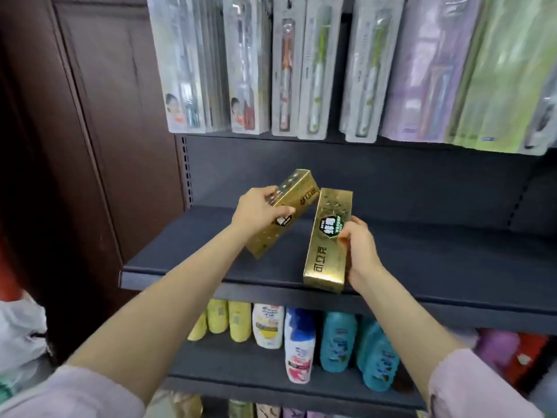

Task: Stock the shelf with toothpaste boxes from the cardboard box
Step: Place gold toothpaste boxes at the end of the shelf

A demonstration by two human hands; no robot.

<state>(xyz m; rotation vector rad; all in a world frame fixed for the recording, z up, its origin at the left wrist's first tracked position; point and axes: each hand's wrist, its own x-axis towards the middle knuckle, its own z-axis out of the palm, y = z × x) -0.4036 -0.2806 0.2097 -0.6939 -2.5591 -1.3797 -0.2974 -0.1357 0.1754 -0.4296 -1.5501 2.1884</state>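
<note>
Two bare forearms reach forward and up from pale pink sleeves toward a dark shelf point(187, 251), each hand carrying one gold toothpaste box. The left hand point(259, 211) is stretched out over the left part of the shelf, its back turned up; its grip is closed round the left toothpaste box point(297, 203), fingers over the top face and the thumb lying across the near side. That box is tilted, its far end raised toward the shelf's back panel and its near end low, seemingly just above the shelf surface, though contact cannot be told from this angle. Just beside it, the right toothpaste box point(327, 245) stands steeply, printed face toward the camera, with its lower end at the shelf's front edge. The right hand point(358, 245) holds it from its right side, thumb pressed on the front face by the dark green badge and fingers curled behind. The upper ends of the two boxes lie close together; whether they touch is unclear.

Packaged toothbrushes point(301, 70) hang above, and shampoo bottles point(300, 342) stand on the shelf below.
</note>
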